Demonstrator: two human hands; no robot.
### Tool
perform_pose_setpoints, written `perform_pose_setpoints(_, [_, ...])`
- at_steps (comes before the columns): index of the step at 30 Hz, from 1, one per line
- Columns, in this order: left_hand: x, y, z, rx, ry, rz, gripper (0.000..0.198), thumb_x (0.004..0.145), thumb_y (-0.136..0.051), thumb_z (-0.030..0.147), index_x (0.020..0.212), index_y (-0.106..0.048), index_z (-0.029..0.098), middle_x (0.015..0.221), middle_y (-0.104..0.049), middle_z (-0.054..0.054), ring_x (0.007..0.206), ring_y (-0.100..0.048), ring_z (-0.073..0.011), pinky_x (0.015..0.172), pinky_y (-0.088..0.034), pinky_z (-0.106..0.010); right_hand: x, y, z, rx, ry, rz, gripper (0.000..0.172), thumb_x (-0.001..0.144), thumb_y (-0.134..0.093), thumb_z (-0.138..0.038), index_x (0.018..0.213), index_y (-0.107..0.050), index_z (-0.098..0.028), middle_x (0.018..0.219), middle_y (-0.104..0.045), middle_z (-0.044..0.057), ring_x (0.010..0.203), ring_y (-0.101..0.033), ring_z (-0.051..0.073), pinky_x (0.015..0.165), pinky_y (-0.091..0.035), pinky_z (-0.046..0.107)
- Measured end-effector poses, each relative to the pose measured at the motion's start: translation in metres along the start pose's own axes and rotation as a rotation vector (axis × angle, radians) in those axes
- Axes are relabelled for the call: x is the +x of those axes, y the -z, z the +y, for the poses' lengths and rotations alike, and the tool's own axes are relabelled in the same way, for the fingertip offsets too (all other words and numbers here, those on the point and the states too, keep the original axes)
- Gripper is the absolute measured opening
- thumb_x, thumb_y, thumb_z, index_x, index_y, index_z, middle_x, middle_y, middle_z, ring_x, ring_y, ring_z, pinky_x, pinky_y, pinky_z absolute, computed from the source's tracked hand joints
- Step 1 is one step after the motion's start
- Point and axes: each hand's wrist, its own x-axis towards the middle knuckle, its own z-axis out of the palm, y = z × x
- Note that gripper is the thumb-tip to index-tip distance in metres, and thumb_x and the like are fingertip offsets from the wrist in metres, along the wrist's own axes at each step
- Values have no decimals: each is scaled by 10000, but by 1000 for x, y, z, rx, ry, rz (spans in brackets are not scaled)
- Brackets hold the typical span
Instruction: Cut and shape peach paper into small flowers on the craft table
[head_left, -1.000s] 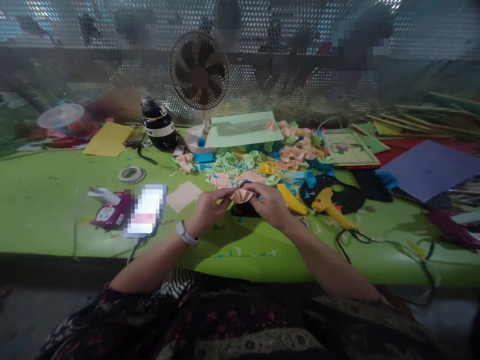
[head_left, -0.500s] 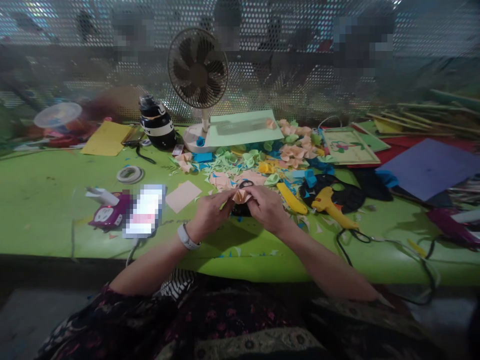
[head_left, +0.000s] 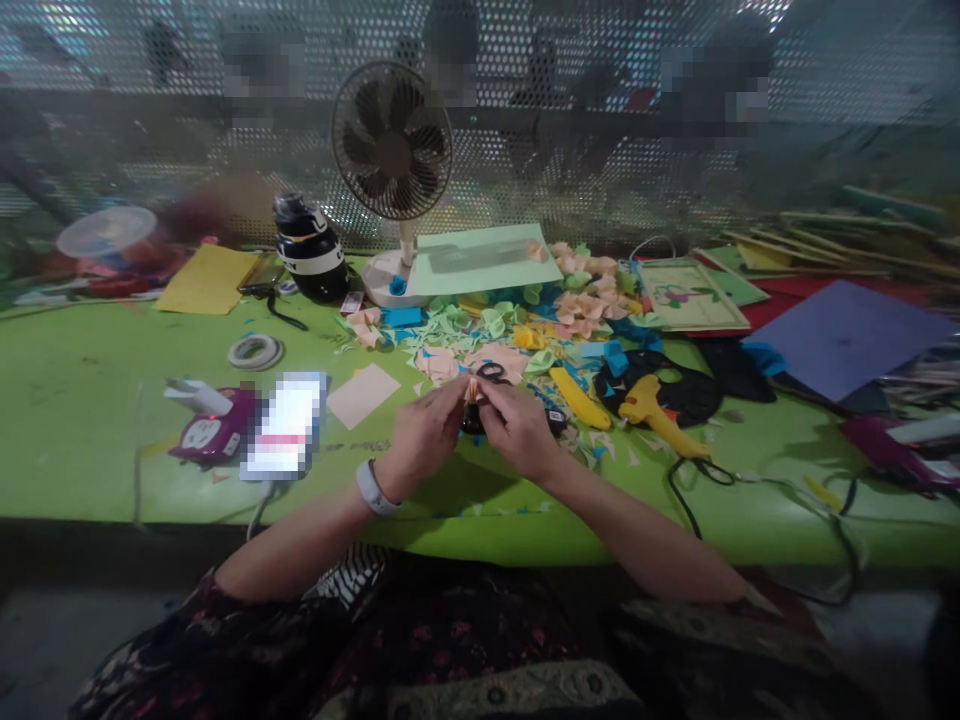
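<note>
Between the fingertips of both hands is a small folded peach paper piece (head_left: 472, 391), mostly hidden by the fingers. My left hand (head_left: 426, 432) pinches it from the left, with a pale watch on the wrist. From the right, my right hand (head_left: 519, 428) closes on the same piece. Just beyond the fingers lie black-handled scissors (head_left: 491, 372) on peach paper. A dark object with a white label (head_left: 556, 418) shows partly beside my right hand. A flat peach sheet (head_left: 364, 396) lies left of my left hand.
A yellow glue gun (head_left: 660, 418) with cords lies at the right. A phone (head_left: 285, 425), purple device (head_left: 214, 430) and tape roll (head_left: 256, 351) are at the left. Behind stand a fan (head_left: 392, 140), a dark bottle (head_left: 311, 255) and heaped paper flowers (head_left: 589, 295).
The fingertips have drawn closer together, and the peach piece looks narrower and more covered. The labelled dark object now shows beside my right hand. The view has shifted slightly.
</note>
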Motion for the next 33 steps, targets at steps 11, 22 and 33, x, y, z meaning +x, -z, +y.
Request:
perform_pose_setpoints(11, [-2,-2,13,-294,-127,-160,878,919,-478,157,1592,79,236,1670,22,-132,1533,-30,-293,1239,-206,-516,-9,10,-19,299,94,-279,831,942,-452,-326,1600,26,-154,1652,-201,144,1535,-165,274,1233,-234,511])
perform_pose_setpoints(22, [2,-9,-5,-407,186,-26,541,1004,-412,188,1537,-328,232,1537,-452,-117,1411,-445,-215,1169,-394,-401,8,11,-12,374,-321,-120,552,928,-407,-265,1460,-497,-153,1250,-703,80,1137,-668,239,983,-546,391])
perform_pose_setpoints(33, [13,9,0,-362,242,43,259,903,-571,196,1093,-745,182,1050,-777,-61,929,-740,-209,840,-584,-301,9,12,-2,61,-19,144,420,889,-544,-218,1301,-624,-203,1125,-692,124,1077,-636,266,950,-531,441])
